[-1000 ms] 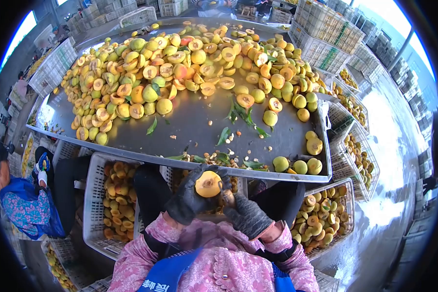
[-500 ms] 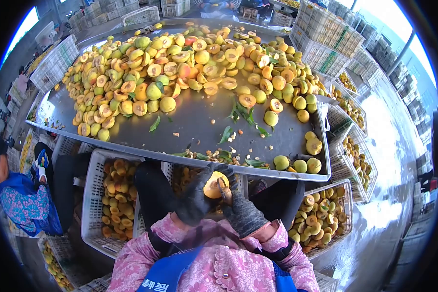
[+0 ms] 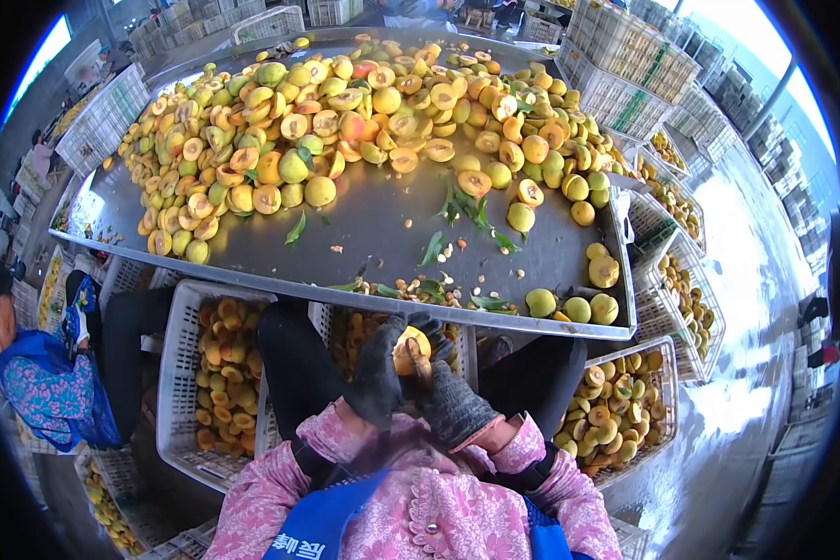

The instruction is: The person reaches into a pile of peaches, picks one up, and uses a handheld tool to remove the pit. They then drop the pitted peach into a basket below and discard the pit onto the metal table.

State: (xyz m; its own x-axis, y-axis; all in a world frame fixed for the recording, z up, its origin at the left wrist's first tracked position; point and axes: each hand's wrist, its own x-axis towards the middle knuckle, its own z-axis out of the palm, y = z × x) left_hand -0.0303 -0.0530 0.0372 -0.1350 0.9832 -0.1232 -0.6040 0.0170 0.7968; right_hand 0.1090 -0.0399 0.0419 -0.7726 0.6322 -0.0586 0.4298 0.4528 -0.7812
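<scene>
A halved yellow fruit [image 3: 409, 347] is between my gloved hands, just below the near edge of the metal table [image 3: 364, 243]. My left hand [image 3: 379, 369] wears a dark glove and is wrapped round the fruit from the left. My right hand [image 3: 452, 401], in a grey glove, is closed at the fruit's right side on a small brownish object whose shape I cannot make out. Halved and whole fruits [image 3: 345, 121] are heaped across the far part of the table. Leaves [image 3: 431, 247] and small pits lie nearer to me.
Crates of fruit stand at my left [image 3: 179, 392] and right [image 3: 670, 411], with another between my knees. A co-worker [image 3: 51, 373] in a blue apron sits at the far left. Stacked crates [image 3: 625, 70] rise beyond the table's right corner.
The fruit in my left hand has turned, so its cut face shows less. My right hand has moved closer against it and slightly left.
</scene>
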